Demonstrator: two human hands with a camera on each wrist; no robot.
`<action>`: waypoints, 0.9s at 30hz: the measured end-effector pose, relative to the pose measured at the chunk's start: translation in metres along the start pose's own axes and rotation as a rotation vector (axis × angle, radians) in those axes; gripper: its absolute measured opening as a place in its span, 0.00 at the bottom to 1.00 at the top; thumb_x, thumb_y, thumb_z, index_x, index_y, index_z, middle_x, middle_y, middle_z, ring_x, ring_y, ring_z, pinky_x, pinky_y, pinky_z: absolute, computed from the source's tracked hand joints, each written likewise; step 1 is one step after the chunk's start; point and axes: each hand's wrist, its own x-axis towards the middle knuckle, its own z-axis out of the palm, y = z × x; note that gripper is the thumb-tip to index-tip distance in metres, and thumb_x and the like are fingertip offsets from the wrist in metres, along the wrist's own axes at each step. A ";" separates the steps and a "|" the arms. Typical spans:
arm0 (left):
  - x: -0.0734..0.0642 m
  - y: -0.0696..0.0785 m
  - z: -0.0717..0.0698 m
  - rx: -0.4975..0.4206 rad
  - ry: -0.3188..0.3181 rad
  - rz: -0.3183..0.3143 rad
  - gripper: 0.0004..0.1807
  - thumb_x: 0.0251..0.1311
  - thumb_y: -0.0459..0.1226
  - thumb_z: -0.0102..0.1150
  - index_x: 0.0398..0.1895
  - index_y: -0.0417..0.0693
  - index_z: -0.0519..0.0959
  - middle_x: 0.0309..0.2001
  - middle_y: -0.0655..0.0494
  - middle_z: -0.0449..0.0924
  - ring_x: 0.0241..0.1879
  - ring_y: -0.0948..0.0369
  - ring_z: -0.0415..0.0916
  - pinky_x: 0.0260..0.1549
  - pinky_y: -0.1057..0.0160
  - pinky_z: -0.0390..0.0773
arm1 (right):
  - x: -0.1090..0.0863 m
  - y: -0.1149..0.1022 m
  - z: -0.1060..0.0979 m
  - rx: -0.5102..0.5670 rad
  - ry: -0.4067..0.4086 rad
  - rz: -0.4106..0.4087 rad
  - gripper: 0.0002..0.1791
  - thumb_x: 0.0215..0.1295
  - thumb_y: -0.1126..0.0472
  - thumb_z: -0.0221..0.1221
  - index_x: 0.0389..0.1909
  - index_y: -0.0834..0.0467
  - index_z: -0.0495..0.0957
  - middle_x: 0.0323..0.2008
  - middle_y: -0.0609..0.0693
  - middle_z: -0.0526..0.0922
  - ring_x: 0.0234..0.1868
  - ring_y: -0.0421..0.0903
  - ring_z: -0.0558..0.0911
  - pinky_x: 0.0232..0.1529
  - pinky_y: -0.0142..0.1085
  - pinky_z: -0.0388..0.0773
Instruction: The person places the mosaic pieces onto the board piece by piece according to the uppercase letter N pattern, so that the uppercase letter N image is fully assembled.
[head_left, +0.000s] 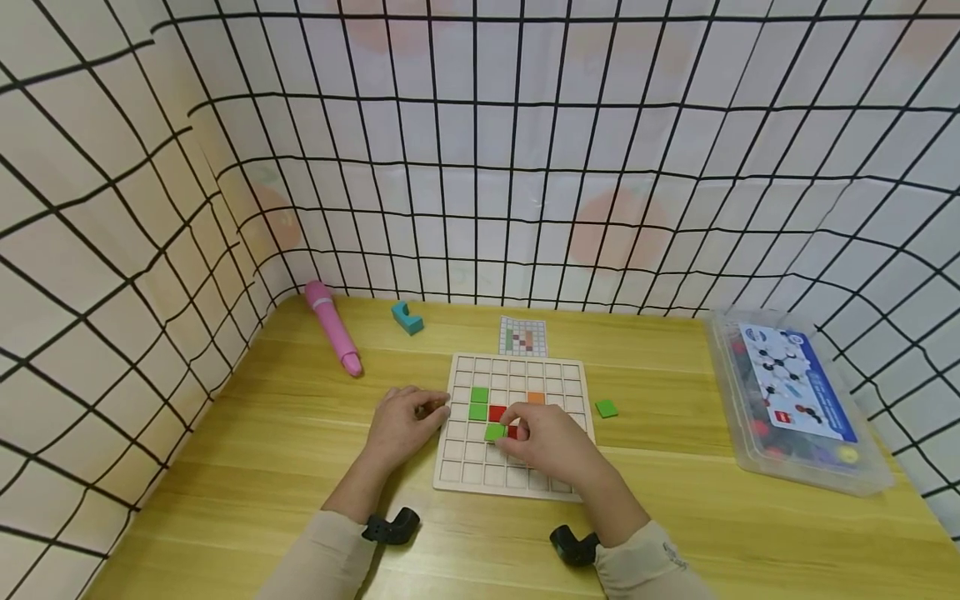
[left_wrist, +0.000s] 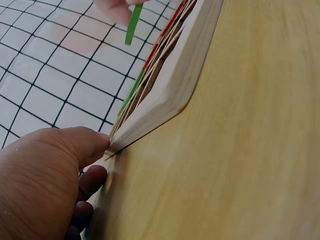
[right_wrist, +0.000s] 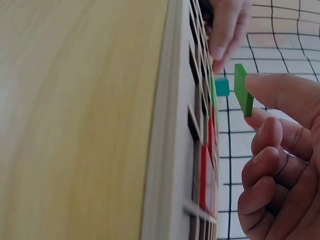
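A wooden grid board [head_left: 461, 475] lies in the middle of the table, with two green tiles [head_left: 478, 403], red tiles [head_left: 497, 413] and an orange tile [head_left: 536, 398] in its squares. My right hand [head_left: 553, 440] pinches another green tile [right_wrist: 243, 90] between thumb and index finger, raised over the board, its other fingers curled. At the board's left edge, my left hand [head_left: 405, 427] holds the rim with thumb and fingertips; its thumb [left_wrist: 87, 142] shows at the corner in the left wrist view. My right hand covers some of the board's squares.
A loose green tile [head_left: 607, 408] lies right of the board. Behind it is a small printed pattern card [head_left: 522, 337]. A teal block [head_left: 407, 318] and a pink pen-like object [head_left: 333, 328] lie back left, a clear plastic box [head_left: 723, 375] at right. Black wire mesh [head_left: 555, 104] surrounds the table.
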 end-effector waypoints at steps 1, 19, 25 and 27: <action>0.000 0.000 0.000 -0.002 -0.003 -0.003 0.11 0.63 0.44 0.68 0.47 0.55 0.89 0.34 0.62 0.83 0.36 0.62 0.70 0.43 0.60 0.67 | 0.002 -0.002 0.002 -0.011 -0.003 -0.001 0.09 0.63 0.53 0.70 0.41 0.48 0.83 0.19 0.43 0.73 0.19 0.40 0.68 0.23 0.31 0.62; 0.000 0.003 -0.003 0.001 0.000 0.001 0.12 0.62 0.43 0.69 0.47 0.54 0.89 0.34 0.61 0.84 0.37 0.62 0.73 0.46 0.57 0.68 | 0.019 -0.017 0.017 -0.147 -0.003 -0.050 0.09 0.63 0.55 0.67 0.42 0.54 0.84 0.20 0.42 0.75 0.22 0.40 0.71 0.27 0.34 0.68; 0.000 0.002 -0.003 0.006 0.001 -0.003 0.12 0.62 0.44 0.69 0.47 0.55 0.89 0.35 0.62 0.84 0.37 0.62 0.72 0.45 0.58 0.68 | 0.023 -0.018 0.019 -0.168 -0.007 -0.038 0.10 0.63 0.55 0.67 0.43 0.53 0.84 0.21 0.42 0.76 0.22 0.40 0.72 0.28 0.35 0.70; 0.000 0.002 -0.002 0.005 0.000 -0.006 0.12 0.62 0.44 0.69 0.48 0.56 0.89 0.35 0.62 0.84 0.37 0.62 0.71 0.45 0.58 0.68 | 0.023 -0.018 0.019 -0.170 -0.008 -0.041 0.11 0.63 0.56 0.67 0.44 0.53 0.85 0.22 0.42 0.77 0.22 0.40 0.72 0.30 0.36 0.71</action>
